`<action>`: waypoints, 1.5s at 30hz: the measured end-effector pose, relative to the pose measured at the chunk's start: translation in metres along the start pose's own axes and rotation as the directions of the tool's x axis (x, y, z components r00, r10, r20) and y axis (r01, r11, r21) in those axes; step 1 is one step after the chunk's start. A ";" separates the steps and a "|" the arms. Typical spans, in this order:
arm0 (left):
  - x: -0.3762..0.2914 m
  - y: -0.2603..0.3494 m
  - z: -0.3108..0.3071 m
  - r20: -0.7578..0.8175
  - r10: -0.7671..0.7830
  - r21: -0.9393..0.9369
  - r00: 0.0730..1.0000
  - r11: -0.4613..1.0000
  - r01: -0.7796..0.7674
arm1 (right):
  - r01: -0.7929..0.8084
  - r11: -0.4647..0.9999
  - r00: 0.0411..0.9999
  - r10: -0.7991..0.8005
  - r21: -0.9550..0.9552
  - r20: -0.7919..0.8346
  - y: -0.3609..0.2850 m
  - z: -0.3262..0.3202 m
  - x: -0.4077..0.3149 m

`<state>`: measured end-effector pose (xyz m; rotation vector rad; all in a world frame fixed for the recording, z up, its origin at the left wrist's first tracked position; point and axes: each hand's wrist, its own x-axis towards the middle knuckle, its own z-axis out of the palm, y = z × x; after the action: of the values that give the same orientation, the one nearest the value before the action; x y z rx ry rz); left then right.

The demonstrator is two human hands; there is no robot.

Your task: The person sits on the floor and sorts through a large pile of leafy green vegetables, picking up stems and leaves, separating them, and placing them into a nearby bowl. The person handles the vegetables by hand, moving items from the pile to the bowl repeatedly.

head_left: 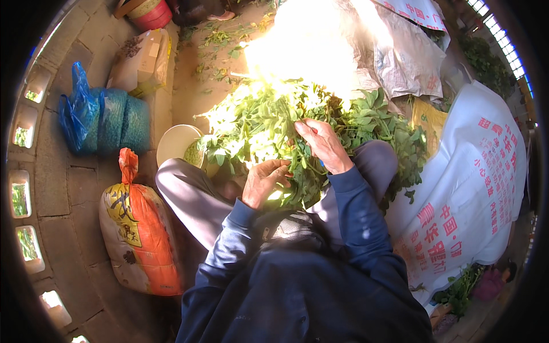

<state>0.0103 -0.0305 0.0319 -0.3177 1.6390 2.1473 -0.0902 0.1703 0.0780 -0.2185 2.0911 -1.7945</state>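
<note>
A bushy heap of leafy green bean plants (pixel 253 115) lies before me and spreads over my lap. High in the foliage, my right hand (pixel 324 143) grips a leafy stem between thumb and fingers. Lower and to the left, my left hand (pixel 263 182) reaches into the hanging leaves, its fingertips at the same plant. Leaves and shadow hide whether those fingers pinch anything. By my left knee stands a pale plastic bucket (pixel 171 141) with small green beans or pods (pixel 193 154) inside.
Along the brick wall at left sit a tied orange-and-white sack (pixel 139 240), a blue-green net bundle (pixel 122 120) and a cardboard box (pixel 141 62). White printed sheeting (pixel 463 171) covers the right side. Someone's shoe (pixel 221 16) shows at the top; a person (pixel 491 283) is far right.
</note>
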 end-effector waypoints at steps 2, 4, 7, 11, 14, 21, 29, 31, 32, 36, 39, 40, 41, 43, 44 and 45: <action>-0.002 -0.008 -0.005 -0.141 0.128 0.107 0.982 0.988 -0.113 | 0.000 1.000 1.000 0.000 -0.031 -0.011 -0.005 0.000 -0.003; -0.007 0.006 0.005 -0.272 0.242 0.169 0.931 0.965 -0.202 | 0.029 0.996 0.999 -0.031 -0.088 -0.025 -0.004 0.000 -0.004; 0.006 0.020 0.005 -0.238 0.424 0.449 0.874 0.846 -0.288 | 0.115 0.973 0.992 -0.122 -0.199 -0.025 0.002 0.004 -0.002; 0.008 0.034 0.012 -0.266 0.310 0.313 0.913 0.923 -0.222 | 0.169 0.945 0.982 -0.184 -0.280 -0.030 0.006 0.012 -0.005; 0.012 0.032 -0.010 -0.111 0.139 0.083 0.984 0.988 -0.130 | 0.204 0.940 0.976 -0.216 -0.272 -0.013 0.006 0.013 -0.008; 0.008 0.030 -0.001 0.023 0.121 -0.072 0.992 0.990 -0.120 | 0.218 0.931 0.974 -0.225 -0.293 0.009 0.009 0.011 -0.014; -0.006 0.040 -0.010 -0.008 0.181 -0.119 0.983 0.976 -0.181 | 0.382 0.919 0.776 -0.263 0.096 -0.574 -0.068 -0.103 -0.034; 0.003 0.017 -0.025 -0.141 0.160 -0.039 0.977 0.985 -0.166 | 0.567 0.823 0.592 -0.386 0.026 -0.707 -0.087 -0.166 -0.053; 0.010 -0.001 -0.035 -0.186 0.149 0.003 0.971 0.988 -0.151 | 0.617 0.787 0.513 -0.401 0.002 -0.759 -0.097 -0.193 -0.064; 0.037 -0.059 -0.052 -0.206 0.109 0.092 0.973 0.992 -0.091 | 0.618 0.743 0.126 -0.415 -0.256 -0.901 -0.133 -0.260 -0.106; 0.047 -0.067 -0.043 -0.146 0.097 0.286 0.984 0.957 -0.052 | 0.243 0.822 0.093 -0.548 -0.515 -0.831 -0.122 -0.331 -0.132; 0.051 -0.071 -0.041 -0.147 0.128 0.380 0.981 0.923 -0.064 | 0.123 0.759 0.193 -0.650 -0.639 -0.735 -0.118 -0.343 -0.135; 0.054 -0.073 -0.039 -0.149 0.161 0.471 0.976 0.879 -0.073 | 0.021 0.660 0.308 -0.719 -0.751 -0.623 -0.114 -0.361 -0.139; 0.068 -0.067 -0.012 -0.100 0.411 0.718 0.906 0.661 -0.220 | -0.373 0.534 0.503 -0.571 -0.759 -0.649 -0.068 -0.430 -0.149; 0.078 -0.066 -0.002 0.002 0.496 0.823 0.868 0.492 -0.283 | -0.455 0.400 0.542 -0.584 -0.795 -0.604 -0.033 -0.438 -0.155; 0.083 -0.070 0.001 0.123 0.465 0.894 0.877 0.331 -0.301 | -0.475 0.365 0.572 -0.564 -0.801 -0.596 -0.015 -0.426 -0.146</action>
<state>-0.0310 0.0012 -0.0632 0.3032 2.9154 1.1170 -0.1192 0.6103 0.1680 0.4298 3.6748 -0.2349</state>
